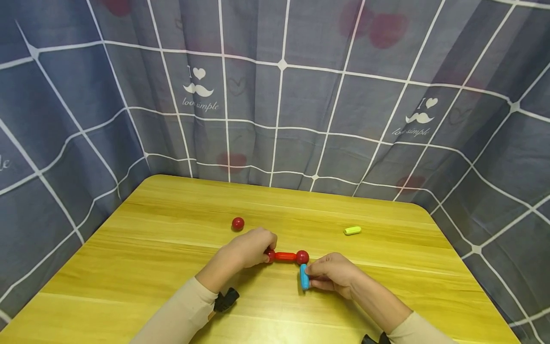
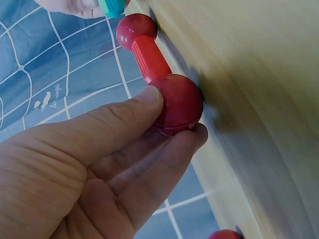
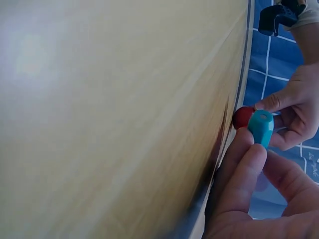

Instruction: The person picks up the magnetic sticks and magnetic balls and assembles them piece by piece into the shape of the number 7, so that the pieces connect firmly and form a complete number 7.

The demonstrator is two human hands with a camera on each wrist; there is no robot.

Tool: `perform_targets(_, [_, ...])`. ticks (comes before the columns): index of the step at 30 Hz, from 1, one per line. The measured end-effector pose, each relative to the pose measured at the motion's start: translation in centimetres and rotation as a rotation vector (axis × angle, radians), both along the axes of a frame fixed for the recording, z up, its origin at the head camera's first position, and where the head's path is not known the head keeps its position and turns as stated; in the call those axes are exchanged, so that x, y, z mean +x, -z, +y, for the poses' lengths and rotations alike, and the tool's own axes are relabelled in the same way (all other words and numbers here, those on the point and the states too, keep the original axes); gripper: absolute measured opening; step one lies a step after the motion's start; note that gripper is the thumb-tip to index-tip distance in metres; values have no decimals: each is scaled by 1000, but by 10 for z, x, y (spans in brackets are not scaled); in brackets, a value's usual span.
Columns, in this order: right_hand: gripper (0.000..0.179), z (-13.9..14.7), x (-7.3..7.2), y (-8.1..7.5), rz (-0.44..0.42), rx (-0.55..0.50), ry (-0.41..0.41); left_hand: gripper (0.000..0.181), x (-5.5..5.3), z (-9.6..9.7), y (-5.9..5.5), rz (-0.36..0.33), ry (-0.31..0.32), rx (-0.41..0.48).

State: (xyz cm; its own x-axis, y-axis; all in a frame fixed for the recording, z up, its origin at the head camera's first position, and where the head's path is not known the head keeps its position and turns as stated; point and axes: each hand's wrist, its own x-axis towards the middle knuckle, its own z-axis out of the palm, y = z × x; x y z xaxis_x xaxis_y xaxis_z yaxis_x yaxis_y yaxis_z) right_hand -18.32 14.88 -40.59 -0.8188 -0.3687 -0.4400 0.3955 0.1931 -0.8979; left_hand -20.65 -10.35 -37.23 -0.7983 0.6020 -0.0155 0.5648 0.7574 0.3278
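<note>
A short red rod (image 1: 285,256) joins two dark red balls on the table. My left hand (image 1: 253,248) pinches the left ball (image 2: 180,104) between thumb and fingertips. The right ball (image 1: 302,257) sits at the rod's other end, with no hand on it. Just in front of that ball, my right hand (image 1: 335,274) pinches a blue rod (image 1: 304,277) between thumb and fingers. In the right wrist view the blue rod (image 3: 261,127) shows a small hole in its near end. Whether it touches the right ball I cannot tell.
A loose red ball (image 1: 238,223) lies on the wooden table (image 1: 172,267) behind my left hand. To the back right is a yellow-green rod (image 1: 352,231). A grey-blue checked curtain (image 1: 258,95) hangs behind the table and along both sides.
</note>
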Motion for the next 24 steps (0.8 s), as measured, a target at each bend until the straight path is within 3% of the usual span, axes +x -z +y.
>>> perform_targets(8, [17,-2,-5,2,-2,18,33,18,0,1,-2,0,12,-9])
perform_targets(24, [23,-2,-3,3,-35,-17,-12,14,0,1,-4,-12,12,-13])
